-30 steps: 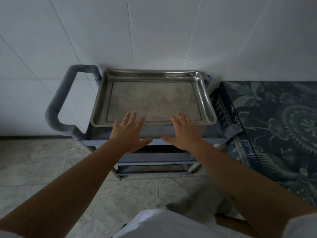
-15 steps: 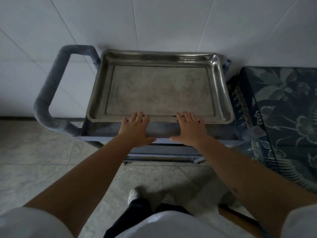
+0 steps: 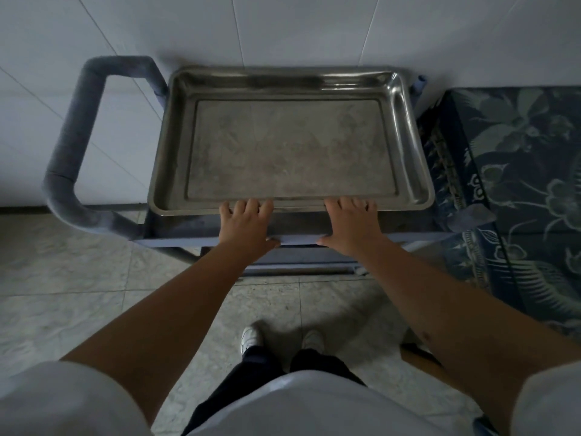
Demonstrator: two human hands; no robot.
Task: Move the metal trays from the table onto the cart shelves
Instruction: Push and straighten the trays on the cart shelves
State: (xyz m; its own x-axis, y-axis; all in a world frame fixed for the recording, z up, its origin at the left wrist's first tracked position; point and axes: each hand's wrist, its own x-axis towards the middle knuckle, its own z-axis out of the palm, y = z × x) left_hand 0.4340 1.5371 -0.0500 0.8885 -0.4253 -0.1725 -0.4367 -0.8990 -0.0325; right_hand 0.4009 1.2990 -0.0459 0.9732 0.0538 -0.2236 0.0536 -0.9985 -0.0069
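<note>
An empty rectangular metal tray [image 3: 283, 146] lies flat on the top shelf of a blue-grey cart [image 3: 176, 240] against the white wall. My left hand [image 3: 245, 226] is at the tray's near rim, left of centre, with the fingers curled over the rim and the thumb on the cart's front edge. My right hand [image 3: 352, 226] holds the same rim right of centre in the same way. A lower cart shelf [image 3: 298, 265] shows only as a narrow strip under the top one.
The cart's padded push handle [image 3: 67, 146] sticks out on the left. A table covered with a dark floral cloth [image 3: 518, 171] stands right beside the cart. Tiled floor and my own feet [image 3: 251, 336] are below.
The view has come closer and tilted further down over the cart. My hands went from lying flat with spread fingers at the tray's near edge to curling over its rim.
</note>
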